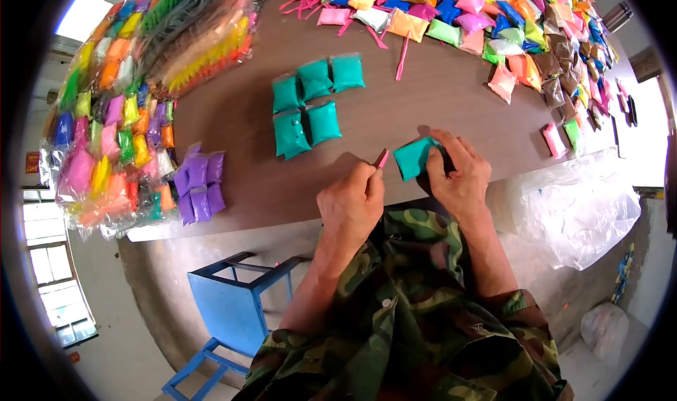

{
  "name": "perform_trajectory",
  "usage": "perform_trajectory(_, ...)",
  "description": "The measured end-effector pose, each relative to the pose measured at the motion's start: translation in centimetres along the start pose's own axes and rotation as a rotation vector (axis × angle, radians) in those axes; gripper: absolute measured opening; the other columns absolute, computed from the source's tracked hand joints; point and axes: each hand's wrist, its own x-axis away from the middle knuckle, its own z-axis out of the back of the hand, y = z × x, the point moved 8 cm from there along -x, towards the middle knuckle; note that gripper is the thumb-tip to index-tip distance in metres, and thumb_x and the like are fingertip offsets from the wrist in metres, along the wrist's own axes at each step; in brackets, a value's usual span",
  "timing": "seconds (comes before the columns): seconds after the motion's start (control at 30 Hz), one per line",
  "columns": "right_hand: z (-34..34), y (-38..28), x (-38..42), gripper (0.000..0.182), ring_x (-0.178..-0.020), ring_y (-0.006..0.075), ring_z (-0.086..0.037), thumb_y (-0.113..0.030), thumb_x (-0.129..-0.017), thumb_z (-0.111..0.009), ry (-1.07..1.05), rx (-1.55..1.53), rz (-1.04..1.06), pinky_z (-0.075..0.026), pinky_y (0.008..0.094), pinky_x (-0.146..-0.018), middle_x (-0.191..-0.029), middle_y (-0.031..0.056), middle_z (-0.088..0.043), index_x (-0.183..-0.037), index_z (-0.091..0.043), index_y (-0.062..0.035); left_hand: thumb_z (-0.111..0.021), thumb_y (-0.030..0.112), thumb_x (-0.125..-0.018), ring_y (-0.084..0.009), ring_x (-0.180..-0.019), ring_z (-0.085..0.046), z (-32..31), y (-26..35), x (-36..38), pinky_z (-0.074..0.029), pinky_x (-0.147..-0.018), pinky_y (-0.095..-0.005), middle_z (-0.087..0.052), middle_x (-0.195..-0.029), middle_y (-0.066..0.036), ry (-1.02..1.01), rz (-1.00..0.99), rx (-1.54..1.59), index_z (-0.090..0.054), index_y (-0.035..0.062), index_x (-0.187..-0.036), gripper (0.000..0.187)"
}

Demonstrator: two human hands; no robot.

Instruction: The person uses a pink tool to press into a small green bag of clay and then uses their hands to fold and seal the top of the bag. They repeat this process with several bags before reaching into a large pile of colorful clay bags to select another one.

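Note:
My left hand point(352, 200) is closed around a slim pink plastic stick point(383, 159), whose tip pokes out above the fingers. Just to the right, a teal packet point(412, 159) lies at the table's near side, with the thumb and fingers of my right hand point(460, 174) closed on its right end. Several more teal packets point(315, 79) in clear wrapping are grouped in two rows farther up the table. Another pink stick point(403, 59) lies apart, beneath an orange packet point(407, 25).
Purple packets point(200, 184) are bunched at the table's left edge, beside bagged colourful packets point(113, 130). A large heap of mixed packets point(486, 20) covers the back right. A clear plastic bag point(575, 211) hangs at the right edge. A blue chair point(229, 302) stands below left.

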Motion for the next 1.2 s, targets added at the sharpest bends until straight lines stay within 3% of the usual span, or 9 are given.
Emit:
perform_trajectory(0.17, 0.7, -0.9, 1.1, 0.026, -0.068, 0.0312, -0.068, -0.016, -0.090, -0.077, -0.033, 0.063, -0.031, -0.054, 0.0386, -0.062, -0.088, 0.0120, -0.073, -0.116, -0.077, -0.0098, -0.078, 0.011, -0.093, -0.0318, -0.050, -0.062, -0.8, 1.4, 0.8, -0.046, -0.049, -0.0417, -0.062, -0.061, -0.013, -0.045, 0.086, 0.279, -0.067, 0.0068, -0.087, 0.013)
perform_trajectory(0.23, 1.1, -1.1, 1.8, 0.028, -0.067, 0.0317, -0.068, -0.016, -0.090, -0.078, -0.026, 0.073, -0.021, -0.054, 0.0386, -0.062, -0.088, 0.0122, -0.073, -0.117, -0.077, -0.0091, -0.078, 0.011, -0.093, -0.0316, -0.050, -0.061, -1.3, 1.6, 1.1, -0.046, -0.049, -0.0412, -0.062, -0.061, -0.012, -0.022, 0.047, 0.240, -0.067, 0.0069, -0.087, 0.013)
perform_trajectory(0.4, 1.6, 0.0, 4.7, 0.034, -0.067, 0.0213, -0.070, -0.011, -0.089, -0.082, -0.073, -0.088, -0.183, -0.053, 0.0332, -0.060, -0.085, 0.0105, -0.073, -0.122, -0.073, -0.0033, -0.078, 0.011, -0.093, -0.0310, -0.051, -0.062, -0.4, 1.0, 0.6, -0.046, -0.050, -0.0402, -0.062, -0.063, -0.012, -0.002, -0.018, 0.061, -0.068, 0.0076, -0.088, 0.012)
perform_trajectory(0.53, 1.4, 0.2, 6.3, 0.039, -0.069, 0.0171, -0.070, -0.006, -0.088, -0.083, -0.074, -0.213, -0.289, -0.054, 0.0302, -0.061, -0.086, 0.0110, -0.072, -0.125, -0.071, -0.0019, -0.079, 0.011, -0.093, -0.0323, -0.058, -0.067, 0.4, 0.4, 0.5, -0.049, -0.052, -0.0424, -0.067, -0.068, -0.012, -0.003, 0.042, 0.048, -0.069, 0.0087, -0.088, 0.011)
perform_trajectory(0.63, 1.2, -0.2, 6.6, 0.045, -0.071, 0.0190, -0.071, -0.004, -0.087, -0.085, -0.077, -0.150, -0.208, -0.056, 0.0311, -0.062, -0.092, 0.0117, -0.073, -0.128, -0.068, -0.0012, -0.079, 0.014, -0.093, -0.0354, -0.062, -0.069, -0.9, 3.4, 1.2, -0.053, -0.056, -0.0445, -0.069, -0.072, -0.012, -0.081, -0.082, 0.199, -0.071, 0.0096, -0.091, 0.009)
perform_trajectory(0.7, 1.3, -0.6, 6.6, 0.050, -0.074, 0.0204, -0.072, -0.005, -0.085, -0.087, -0.061, -0.057, -0.074, -0.057, 0.0334, -0.063, -0.096, 0.0123, -0.072, -0.130, -0.067, -0.0011, -0.079, 0.014, -0.093, -0.0356, -0.062, -0.069, -1.2, 3.5, 1.4, -0.053, -0.056, -0.0448, -0.069, -0.072, -0.012, -0.093, -0.087, 0.151, -0.071, 0.0100, -0.091, 0.008)
perform_trajectory(0.93, 0.7, -0.8, 6.7, 0.049, -0.074, 0.0233, -0.072, -0.010, -0.084, -0.088, -0.026, 0.014, 0.015, -0.057, 0.0352, -0.064, -0.098, 0.0106, -0.071, -0.129, -0.069, -0.0040, -0.080, 0.014, -0.093, -0.0306, -0.059, -0.068, 0.0, 1.0, 0.6, -0.049, -0.051, -0.0407, -0.068, -0.068, -0.010, -0.024, -0.047, 0.039, -0.070, 0.0106, -0.089, 0.011)
perform_trajectory(1.13, 1.2, -1.8, 6.2, 0.036, -0.074, 0.0216, -0.072, -0.012, -0.080, -0.090, -0.058, 0.100, 0.058, -0.057, 0.0340, -0.064, -0.109, 0.0068, -0.070, -0.113, -0.076, -0.0070, -0.080, 0.012, -0.093, -0.0330, -0.060, -0.069, -0.9, 3.3, 1.5, -0.051, -0.053, -0.0431, -0.069, -0.072, -0.011, -0.079, -0.135, 0.112, -0.070, 0.0109, -0.088, 0.011)
perform_trajectory(1.2, 1.3, -2.2, 6.0, 0.029, -0.078, 0.0213, -0.073, -0.012, -0.081, -0.088, -0.061, 0.037, 0.112, -0.058, 0.0332, -0.066, -0.116, 0.0066, -0.070, -0.108, -0.078, -0.0080, -0.077, 0.016, -0.095, -0.0314, -0.059, -0.066, -1.2, 3.8, 1.7, -0.051, -0.052, -0.0436, -0.066, -0.074, -0.007, -0.080, -0.191, 0.104, -0.063, 0.0123, -0.082, 0.020)
